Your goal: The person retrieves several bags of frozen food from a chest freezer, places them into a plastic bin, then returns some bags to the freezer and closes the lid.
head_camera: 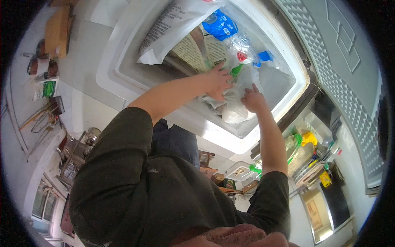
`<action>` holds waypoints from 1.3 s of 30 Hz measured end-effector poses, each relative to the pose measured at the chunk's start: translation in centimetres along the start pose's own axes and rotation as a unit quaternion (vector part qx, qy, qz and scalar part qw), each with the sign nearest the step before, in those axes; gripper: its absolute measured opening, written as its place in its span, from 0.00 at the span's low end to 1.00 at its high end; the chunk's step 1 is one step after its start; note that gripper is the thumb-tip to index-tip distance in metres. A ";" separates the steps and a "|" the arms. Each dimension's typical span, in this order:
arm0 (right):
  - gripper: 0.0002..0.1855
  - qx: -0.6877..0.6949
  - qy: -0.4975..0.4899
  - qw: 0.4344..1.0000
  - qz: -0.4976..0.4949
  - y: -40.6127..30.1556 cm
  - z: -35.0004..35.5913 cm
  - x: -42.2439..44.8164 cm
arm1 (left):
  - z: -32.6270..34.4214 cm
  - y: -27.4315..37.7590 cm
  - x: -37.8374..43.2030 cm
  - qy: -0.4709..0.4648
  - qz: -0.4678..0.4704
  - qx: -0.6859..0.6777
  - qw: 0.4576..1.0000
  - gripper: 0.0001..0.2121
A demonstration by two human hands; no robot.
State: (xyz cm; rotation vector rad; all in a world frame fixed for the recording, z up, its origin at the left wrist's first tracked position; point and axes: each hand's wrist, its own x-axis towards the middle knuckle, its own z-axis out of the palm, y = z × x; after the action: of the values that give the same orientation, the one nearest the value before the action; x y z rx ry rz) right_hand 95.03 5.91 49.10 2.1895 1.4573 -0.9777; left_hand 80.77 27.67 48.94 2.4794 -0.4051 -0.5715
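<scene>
An open white chest freezer lies in front of me, with both my arms reaching down into it. My left hand has its fingers spread over crumpled clear plastic bags. Close by on the right, my right hand touches translucent plastic with its index finger extended; whether it pinches the plastic is unclear. Beyond the hands are printed packages, a blue package, and clear wrapping with a red label. A large white printed bag leans across the far left corner.
A pale, textured panel rises along the right side. Below it are a clear plastic bottle and a yellow item. A white tray is at lower right. A cardboard box sits far left.
</scene>
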 end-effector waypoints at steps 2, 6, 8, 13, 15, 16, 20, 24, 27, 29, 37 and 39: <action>0.12 -0.014 -0.038 0.999 -0.007 -0.4 -1.3 0.8 | -0.2 2.2 -0.7 -0.034 0.019 0.022 0.999 0.29; 0.10 0.014 -0.020 1.000 0.016 -0.6 -4.6 -0.6 | 2.5 5.1 1.8 -0.126 0.060 0.069 0.988 0.23; 0.12 0.100 0.036 0.994 0.038 -1.0 -4.5 -2.2 | 4.1 7.3 3.6 -0.150 0.037 0.015 0.988 0.22; 0.25 0.056 0.101 0.992 -0.043 -5.5 -3.9 -6.0 | 11.6 12.1 4.4 -0.042 -0.147 -0.251 0.956 0.27; 0.24 -0.045 0.053 0.994 -0.083 -6.4 -1.3 -5.4 | 15.4 10.3 6.4 -0.013 -0.159 -0.275 0.948 0.32; 0.24 -0.018 0.050 0.997 -0.056 -5.7 1.4 -6.3 | 10.0 10.9 3.6 -0.093 -0.201 -0.329 0.918 0.33; 0.21 -0.073 0.014 0.994 -0.086 -7.5 1.0 -3.1 | 9.6 7.8 2.6 -0.117 -0.135 -0.226 0.958 0.28; 0.21 -0.054 0.036 0.998 -0.020 -8.5 4.0 -1.9 | 1.5 5.9 -1.9 0.099 -0.065 -0.159 0.980 0.14; 0.23 0.080 0.139 0.987 0.005 -9.6 1.6 -4.9 | -3.8 0.0 -5.0 0.453 -0.084 0.051 0.886 0.10; 0.26 0.196 0.222 0.952 0.075 -9.9 -0.7 -8.2 | -5.5 -3.3 -6.6 0.433 -0.281 0.092 0.852 0.28; 0.57 0.131 0.455 0.729 0.494 0.8 2.2 -25.5 | 0.8 -6.9 -4.5 0.091 -0.405 0.007 0.910 0.41; 0.65 0.091 0.309 0.697 0.641 3.9 6.6 -29.3 | -0.5 -6.4 -4.6 0.098 -0.372 0.003 0.923 0.39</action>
State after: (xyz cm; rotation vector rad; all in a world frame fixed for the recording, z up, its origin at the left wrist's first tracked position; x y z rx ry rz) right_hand 89.11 -19.49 64.55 2.8995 -0.3395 0.1719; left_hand 78.04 34.84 47.04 2.6169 0.6492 -0.5876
